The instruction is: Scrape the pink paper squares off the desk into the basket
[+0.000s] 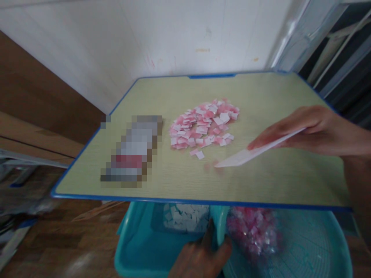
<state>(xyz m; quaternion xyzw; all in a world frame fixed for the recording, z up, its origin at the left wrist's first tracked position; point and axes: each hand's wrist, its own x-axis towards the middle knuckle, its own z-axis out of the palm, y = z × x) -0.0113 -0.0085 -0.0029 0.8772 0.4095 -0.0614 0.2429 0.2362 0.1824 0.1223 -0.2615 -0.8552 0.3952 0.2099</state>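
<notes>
My right hand [307,129] is closed on a thin white card [246,156], held at a slant with its lower edge on or close to the table top. A few pinkish bits blur beside the card's tip. Left of it lies a loose pile of small pink and white paper pieces [203,125], with a couple of strays in front. Below the table edge, my left hand [199,253] grips the rim of a teal round basket [339,247], index finger and thumb on either side. Shiny pink pieces [255,231] lie in that basket, partly hidden by the table.
A pale folding table [278,185] with a blue edge stands against a white wall [185,34]. A pixelated oblong object [131,150] lies on its left side. Underneath, a teal rectangular basin [139,247] holds white pieces [187,216]. Wooden floor [72,239] shows at lower left.
</notes>
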